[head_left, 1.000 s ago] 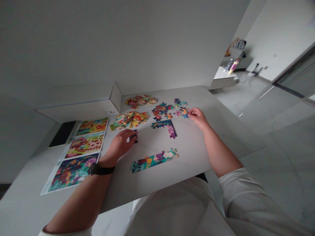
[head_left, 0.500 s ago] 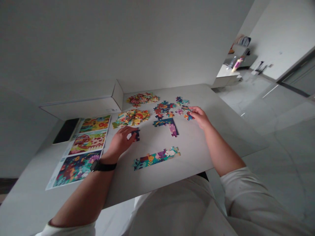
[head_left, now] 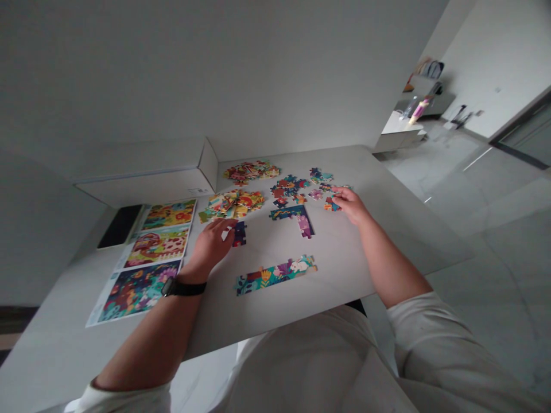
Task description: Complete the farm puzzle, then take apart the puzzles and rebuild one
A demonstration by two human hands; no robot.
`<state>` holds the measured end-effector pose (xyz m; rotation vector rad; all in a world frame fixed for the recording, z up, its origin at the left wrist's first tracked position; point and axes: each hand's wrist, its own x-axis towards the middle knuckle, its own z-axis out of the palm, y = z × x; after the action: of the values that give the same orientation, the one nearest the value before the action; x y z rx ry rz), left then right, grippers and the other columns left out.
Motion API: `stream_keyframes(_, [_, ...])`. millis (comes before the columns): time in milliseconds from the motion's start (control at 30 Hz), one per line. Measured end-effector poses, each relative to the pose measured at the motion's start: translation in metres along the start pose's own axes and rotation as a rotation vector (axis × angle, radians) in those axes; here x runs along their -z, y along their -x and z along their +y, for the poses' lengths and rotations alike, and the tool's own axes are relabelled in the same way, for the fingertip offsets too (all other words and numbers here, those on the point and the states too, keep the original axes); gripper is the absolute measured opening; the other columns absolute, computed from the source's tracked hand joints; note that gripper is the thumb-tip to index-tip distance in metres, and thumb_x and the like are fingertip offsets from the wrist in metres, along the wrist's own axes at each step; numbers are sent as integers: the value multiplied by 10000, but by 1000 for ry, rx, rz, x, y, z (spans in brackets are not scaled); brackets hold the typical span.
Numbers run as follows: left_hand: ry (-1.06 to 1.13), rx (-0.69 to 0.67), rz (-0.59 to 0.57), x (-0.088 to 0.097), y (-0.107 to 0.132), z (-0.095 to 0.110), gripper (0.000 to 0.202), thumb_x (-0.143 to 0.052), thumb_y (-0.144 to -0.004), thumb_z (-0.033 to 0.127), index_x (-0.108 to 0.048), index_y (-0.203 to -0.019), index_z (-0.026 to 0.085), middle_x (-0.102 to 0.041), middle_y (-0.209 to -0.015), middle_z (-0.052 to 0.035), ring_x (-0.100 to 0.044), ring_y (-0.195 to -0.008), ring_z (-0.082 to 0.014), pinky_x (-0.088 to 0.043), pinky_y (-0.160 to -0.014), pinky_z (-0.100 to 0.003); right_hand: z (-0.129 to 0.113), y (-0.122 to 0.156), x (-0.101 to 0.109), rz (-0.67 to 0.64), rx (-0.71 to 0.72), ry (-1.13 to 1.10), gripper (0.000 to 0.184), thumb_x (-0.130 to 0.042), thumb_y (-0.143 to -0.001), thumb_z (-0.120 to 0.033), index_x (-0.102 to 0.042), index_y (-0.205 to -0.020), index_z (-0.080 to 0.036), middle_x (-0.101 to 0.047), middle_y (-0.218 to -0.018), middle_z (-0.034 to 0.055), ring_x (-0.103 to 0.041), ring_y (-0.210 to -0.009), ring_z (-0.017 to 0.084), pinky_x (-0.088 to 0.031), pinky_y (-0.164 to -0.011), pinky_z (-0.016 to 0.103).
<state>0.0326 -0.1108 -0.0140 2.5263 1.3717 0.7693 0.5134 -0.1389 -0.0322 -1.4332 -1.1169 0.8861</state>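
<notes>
My left hand (head_left: 214, 244), with a black watch on its wrist, rests on the table with thumb and fingertips closed at the left edge of a dark blue puzzle piece (head_left: 240, 234). Out to the right, my right hand (head_left: 353, 205) has its thumb and fingers on an orange-and-blue puzzle piece (head_left: 331, 204); its grip is partly hidden. Between the hands lies a joined corner section (head_left: 303, 219) in dark blue and purple. Nearer to me is a joined strip (head_left: 275, 275) with plants and a white animal. A loose pile of dark pieces (head_left: 287, 187) sits behind the corner section.
Two piles of brighter pieces, a near pile (head_left: 236, 202) and a far pile (head_left: 252, 170), lie toward the wall. At left are a picture sheet (head_left: 157, 246), a black phone-like slab (head_left: 120, 226) and a white box (head_left: 146, 186). The table's right edge (head_left: 424, 195) borders open floor.
My left thumb has drawn back to the left, so more of the dark blue piece shows. My right hand stays among the loose pieces. The whole view has shifted slightly.
</notes>
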Motion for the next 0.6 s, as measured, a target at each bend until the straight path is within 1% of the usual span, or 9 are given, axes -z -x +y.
stream_keyframes(133, [6,-3,5,-2,0,-3,352,-492,-1004,313,-740,-1232,210,-755,-1148,-95,-726,-1030,-258,-585,-996,-403,-2,1,0,-12,-19,20,607,-855,-730,-537,-683,-1231,-239,-798,-1060,81,-757,-962,260,-567,-736,339])
stream_keyframes(300, [15,12,15,-4,0,-5,368,-494,-993,278,-745,-1251,202,-761,-1156,-101,-725,-1059,-268,-581,-1006,-412,-2,2,3,-39,-6,45,628,-857,-742,-566,-688,-1248,-233,-805,-1043,89,-751,-949,256,-554,-726,331])
stream_keyframes(400, [21,20,11,-5,0,-5,365,-500,-995,277,-747,-1254,204,-764,-1154,-96,-723,-1066,-267,-578,-1011,-411,-1,2,4,-47,2,49,635,-864,-741,-568,-692,-1256,-240,-803,-1041,88,-754,-949,263,-552,-706,326])
stream_keyframes(500, [23,17,18,-5,1,-4,354,-507,-1002,284,-749,-1247,200,-766,-1169,-98,-717,-1097,-271,-569,-1036,-420,0,2,4,-44,1,44,641,-874,-721,-553,-701,-1256,-245,-798,-1017,73,-750,-907,250,-539,-677,310])
stream_keyframes(600, [28,16,7,-4,1,-3,344,-510,-1006,279,-744,-1245,199,-765,-1193,-103,-714,-1108,-268,-566,-1049,-423,1,2,4,-46,2,25,663,-874,-713,-538,-699,-1281,-243,-798,-1016,68,-759,-916,246,-547,-687,304])
